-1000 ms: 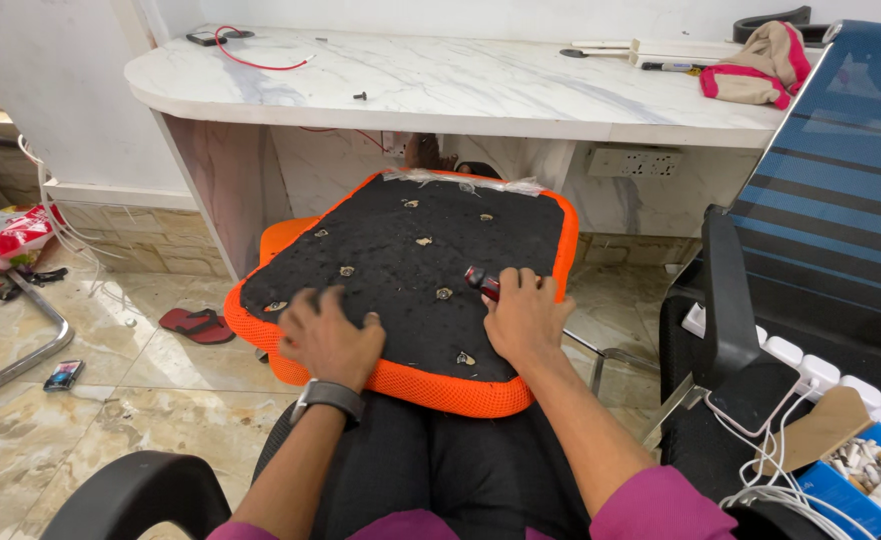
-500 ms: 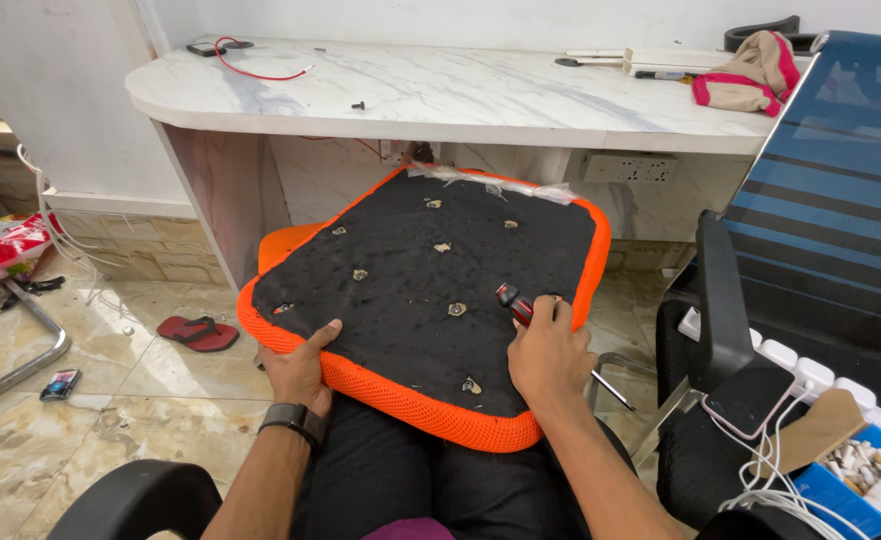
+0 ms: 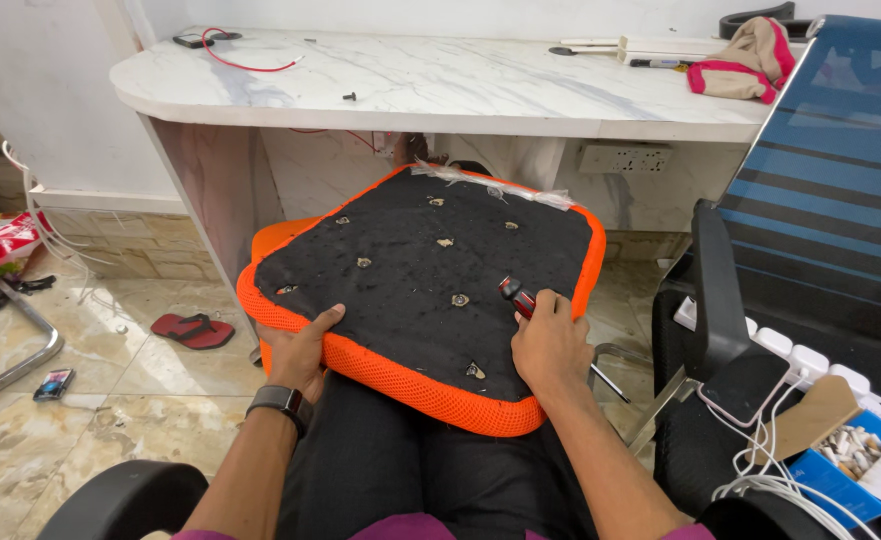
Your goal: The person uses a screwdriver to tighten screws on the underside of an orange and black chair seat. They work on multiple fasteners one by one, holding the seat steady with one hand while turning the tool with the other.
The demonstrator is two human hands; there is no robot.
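The orange mesh-edged seat cushion with its black fabric underside [image 3: 415,290] is being tilted up on the lap — its near edge is now gripped underneath by the left hand [image 3: 303,350], no longer pressed flat. A red-handled screwdriver [image 3: 516,295] is being clasped against the cushion's right side by the right hand [image 3: 550,345] — the bolt holes are being brought into reach.

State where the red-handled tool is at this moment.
In the head view, the red-handled tool lies on the right part of the black seat underside, under the right hand.
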